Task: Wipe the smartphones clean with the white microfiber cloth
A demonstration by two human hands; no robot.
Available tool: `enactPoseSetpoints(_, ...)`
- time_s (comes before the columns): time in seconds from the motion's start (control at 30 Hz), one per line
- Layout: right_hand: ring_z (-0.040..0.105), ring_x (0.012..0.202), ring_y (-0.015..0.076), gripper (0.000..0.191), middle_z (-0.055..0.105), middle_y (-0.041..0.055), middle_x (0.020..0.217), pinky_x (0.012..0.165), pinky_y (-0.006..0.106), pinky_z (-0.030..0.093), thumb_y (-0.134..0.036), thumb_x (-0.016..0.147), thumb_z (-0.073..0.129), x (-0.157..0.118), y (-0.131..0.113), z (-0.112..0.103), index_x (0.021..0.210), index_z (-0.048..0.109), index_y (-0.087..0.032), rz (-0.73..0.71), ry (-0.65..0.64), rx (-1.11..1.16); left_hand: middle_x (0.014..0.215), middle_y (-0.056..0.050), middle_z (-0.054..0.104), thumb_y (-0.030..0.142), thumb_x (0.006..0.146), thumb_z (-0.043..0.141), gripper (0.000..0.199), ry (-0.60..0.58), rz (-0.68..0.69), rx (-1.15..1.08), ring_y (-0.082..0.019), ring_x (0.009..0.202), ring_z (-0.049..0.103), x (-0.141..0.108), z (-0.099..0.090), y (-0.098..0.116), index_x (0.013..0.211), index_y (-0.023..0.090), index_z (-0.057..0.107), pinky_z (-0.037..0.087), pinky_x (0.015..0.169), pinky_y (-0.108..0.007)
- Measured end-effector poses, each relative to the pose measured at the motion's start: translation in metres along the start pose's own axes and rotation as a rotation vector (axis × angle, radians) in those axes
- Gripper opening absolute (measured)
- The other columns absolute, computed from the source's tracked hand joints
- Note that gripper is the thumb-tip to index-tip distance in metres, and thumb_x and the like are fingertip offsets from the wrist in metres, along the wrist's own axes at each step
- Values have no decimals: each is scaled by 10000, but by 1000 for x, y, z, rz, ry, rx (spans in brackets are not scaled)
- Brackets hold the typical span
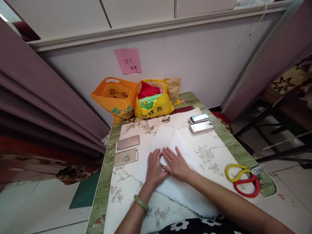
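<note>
A thin white sheet (187, 191) with a zigzag-cut edge lies on the floral-patterned cover in front of me; whether it is cloth or paper I cannot make out. My left hand (154, 167) rests on it, fingers stretched out and a green bangle at the wrist. Beside it my right hand (177, 164) lies with fingers spread, pressing on the same sheet. The two hands meet near the thumbs, framing a small gap. Something small and greyish shows in that gap, mostly hidden. Neither hand grips anything visible.
Scissors (246, 177) with yellow and red handles lie at right. Phones rest at left (126, 156) and upper right (201, 127). An orange bag (112, 97), a yellow bag (156, 109) and a brown pouch (173, 87) stand against the wall. A small bottle (151, 125) is in front.
</note>
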State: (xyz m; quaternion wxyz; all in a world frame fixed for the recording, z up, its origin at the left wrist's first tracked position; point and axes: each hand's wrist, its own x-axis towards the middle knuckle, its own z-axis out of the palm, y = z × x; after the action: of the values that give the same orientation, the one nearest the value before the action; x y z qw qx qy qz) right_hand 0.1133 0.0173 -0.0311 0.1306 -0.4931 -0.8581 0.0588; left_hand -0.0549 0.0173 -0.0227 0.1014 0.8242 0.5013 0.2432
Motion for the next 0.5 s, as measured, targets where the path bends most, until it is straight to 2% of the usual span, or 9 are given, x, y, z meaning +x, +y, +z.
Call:
enactPoseSetpoints(0.07,170,1442,224,699,234,86,1554,1177,485,67,-562,966,287,-2,-5,0,1513,168,-144,-78,-11,15,1376,-195,471,291,654,631,653,-13,27,-10,-334,1321,397,-1,1,-3,1250,137,412,233,1132,-562)
enactPoseSetpoints(0.13,189,1437,214,689,241,79,1552,1176,463,99,-553,969,296,-3,4,-1,1514,165,-153,-70,-6,7,1376,-191,473,309,660,638,630,2,20,-2,-333,1324,393,-2,1,-3,1231,143,428,237,1132,-558)
enactPoseSetpoints(0.27,221,1428,224,643,272,80,1540,1165,480,111,-515,982,290,-3,34,-5,1514,179,-171,111,47,-57,1366,-174,484,305,665,651,555,47,-12,20,-322,1327,390,-3,1,-1,1166,165,460,238,1139,-551)
enactPoseSetpoints(0.33,216,1429,244,645,277,95,1537,1161,509,98,-509,979,303,-3,42,-4,1508,204,-155,172,91,-79,1365,-171,485,301,655,658,562,51,-4,17,-325,1322,396,-3,1,0,1164,171,458,238,1137,-561)
enactPoseSetpoints(0.4,236,1423,250,596,322,107,1517,1162,515,109,-456,986,314,-1,42,-2,1488,274,-136,182,127,-76,1366,-170,485,295,656,656,559,55,-3,17,-327,1322,397,-4,2,-1,1165,174,457,239,1135,-568)
enactPoseSetpoints(0.5,353,1372,232,459,479,107,1423,1160,489,166,-301,1003,291,2,35,-3,1402,448,-140,188,168,-23,1366,-171,487,293,657,656,561,60,-5,20,-326,1322,400,-4,2,-1,1169,171,462,247,1133,-566)
